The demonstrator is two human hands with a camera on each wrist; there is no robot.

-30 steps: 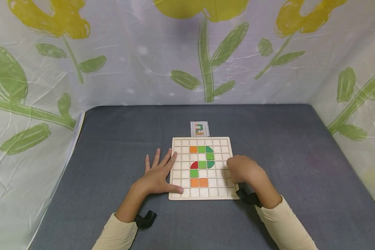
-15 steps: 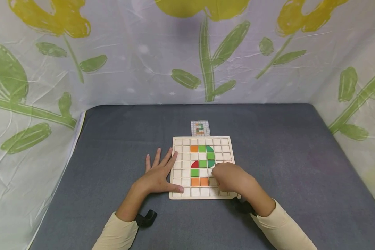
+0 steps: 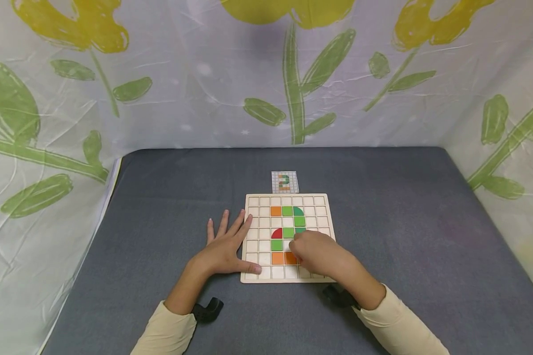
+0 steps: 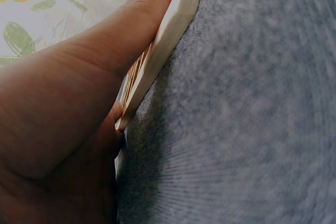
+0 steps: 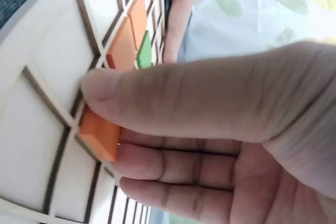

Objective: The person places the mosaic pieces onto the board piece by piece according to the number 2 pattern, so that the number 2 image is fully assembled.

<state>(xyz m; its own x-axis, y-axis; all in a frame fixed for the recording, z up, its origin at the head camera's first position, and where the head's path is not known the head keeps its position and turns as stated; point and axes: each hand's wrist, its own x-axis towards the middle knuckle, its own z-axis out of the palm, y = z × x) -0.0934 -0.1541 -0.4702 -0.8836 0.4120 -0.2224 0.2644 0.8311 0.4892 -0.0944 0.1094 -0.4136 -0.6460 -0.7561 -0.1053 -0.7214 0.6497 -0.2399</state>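
Note:
A wooden grid board lies on the table, with colored tiles set in its cells. Spread out along its left edge is my left hand, fingers straight, the thumb resting on the lower left corner. Over the lower middle of the board, my right hand pinches an orange square tile between thumb and fingers. That tile is low at the grid, beside two orange tiles in a row; the head view hides it under the hand. Green square tiles and a red quarter-round tile sit higher up.
A small printed card with a colored grid pattern lies just beyond the board's far edge. Dark grey cloth covers the table. A pale curtain with painted flowers stands behind and at both sides.
My right hand has moved left from the board's right edge to beside the orange row, its fingers now covering part of the green tiles' lower end. The left hand stays in place.

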